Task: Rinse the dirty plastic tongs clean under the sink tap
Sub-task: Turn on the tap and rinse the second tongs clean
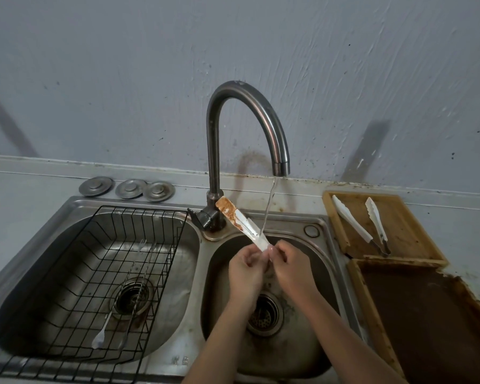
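1. Head view: a pair of white plastic tongs smeared with brown sauce (240, 220) is held above the right basin of a stainless-steel double sink (327, 245), slanting up and to the left, its dirty tip in front of the tap's base.
2. The left hand (245, 268) and the right hand (290, 266) meet at the tongs' lower end; each grip is closed on that end, fingers pinching it.
3. A thin stream of water (269, 206) falls from the curved dark metal tap (233, 128) and meets the tongs just above the hands.
4. The left basin carries a black wire rack (100, 273) with long metal forks (135, 286) lying in it.
5. Three round metal sink plugs (128, 187) sit on the grey counter (25, 195) behind that basin.
6. To the right of the sink, a wooden tray (416, 225) holds two more white tongs (363, 224), lying apart.
7. Nearer, just beside it, a second wooden tray (356, 275) has a dark brown floor.
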The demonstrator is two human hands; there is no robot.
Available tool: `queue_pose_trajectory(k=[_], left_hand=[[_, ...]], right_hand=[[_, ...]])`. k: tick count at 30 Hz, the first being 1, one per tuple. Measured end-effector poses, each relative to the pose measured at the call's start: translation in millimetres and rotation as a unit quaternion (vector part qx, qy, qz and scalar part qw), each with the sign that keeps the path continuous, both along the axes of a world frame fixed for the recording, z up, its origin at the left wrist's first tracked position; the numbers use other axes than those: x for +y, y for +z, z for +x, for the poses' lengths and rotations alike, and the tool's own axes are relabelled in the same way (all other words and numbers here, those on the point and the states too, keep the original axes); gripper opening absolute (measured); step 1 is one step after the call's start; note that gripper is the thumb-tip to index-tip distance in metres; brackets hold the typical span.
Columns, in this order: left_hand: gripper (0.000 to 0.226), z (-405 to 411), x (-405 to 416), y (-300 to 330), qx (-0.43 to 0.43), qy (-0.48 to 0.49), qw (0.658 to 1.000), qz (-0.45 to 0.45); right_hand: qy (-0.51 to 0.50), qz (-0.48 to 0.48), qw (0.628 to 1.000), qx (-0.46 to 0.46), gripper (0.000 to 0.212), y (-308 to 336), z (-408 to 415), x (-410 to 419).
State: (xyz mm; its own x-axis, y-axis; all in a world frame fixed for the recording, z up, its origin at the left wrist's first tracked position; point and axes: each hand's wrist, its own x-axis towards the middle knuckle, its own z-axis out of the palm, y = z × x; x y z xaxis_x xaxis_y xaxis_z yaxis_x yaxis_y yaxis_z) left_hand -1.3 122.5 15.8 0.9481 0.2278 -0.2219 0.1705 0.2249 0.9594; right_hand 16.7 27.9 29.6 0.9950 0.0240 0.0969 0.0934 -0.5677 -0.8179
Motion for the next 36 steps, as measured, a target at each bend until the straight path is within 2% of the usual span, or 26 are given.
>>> queue_pose_trajectory(k=[2,4,5,8,9,13,18,22,23,27,29,33,36], left_hand=[[0.018,-1,-5,0,-0.012,-0.022,0.993,0.116],[0.021,0,-4,1,0.000,-0.041,0.991,0.127],[0.018,3,-2,2,0.023,-0.045,0.995,0.087],[0.010,4,-1,3,0.096,-0.055,0.984,-0.140],[0.011,4,-1,1,0.096,-0.060,0.981,-0.158],[0.014,-1,-4,4,0.046,-0.088,0.989,-0.111],[0.040,4,-1,11,0.031,-0.071,0.997,-0.003],[0.014,3,2,12,0.077,-0.042,0.986,-0.139],[0.014,2,1,10,0.092,-0.028,0.985,-0.145],[0.030,-4,-10,5,0.098,0.008,0.984,-0.146],[0.027,-6,-13,4,0.094,0.001,0.978,-0.184],[0.047,-3,-5,6,0.155,0.018,0.945,-0.288],[0.040,-4,-9,10,0.181,-0.032,0.950,-0.254]], right_hand=[[-0.013,-0.014,1.000,-0.017,0.029,0,1,-3],[-0.010,-0.031,0.999,-0.010,0.030,0,1,-6],[-0.003,-0.046,0.999,-0.002,0.030,0,0,-7],[0.020,-0.082,0.996,0.010,0.028,-2,-2,-8],[0.020,-0.090,0.996,0.008,0.029,-3,-4,-8],[-0.002,-0.130,0.991,-0.002,0.035,0,-4,-9],[-0.003,-0.136,0.990,-0.019,0.036,6,-3,-13],[0.007,-0.167,0.985,-0.039,0.036,9,-7,-25],[0.015,-0.175,0.984,-0.038,0.035,9,-9,-28],[0.033,-0.191,0.980,-0.033,0.036,10,-14,-43],[0.039,-0.201,0.978,-0.039,0.036,13,-16,-51],[0.048,-0.224,0.973,-0.036,0.036,18,-22,-62],[0.050,-0.237,0.970,-0.036,0.035,17,-24,-66]])
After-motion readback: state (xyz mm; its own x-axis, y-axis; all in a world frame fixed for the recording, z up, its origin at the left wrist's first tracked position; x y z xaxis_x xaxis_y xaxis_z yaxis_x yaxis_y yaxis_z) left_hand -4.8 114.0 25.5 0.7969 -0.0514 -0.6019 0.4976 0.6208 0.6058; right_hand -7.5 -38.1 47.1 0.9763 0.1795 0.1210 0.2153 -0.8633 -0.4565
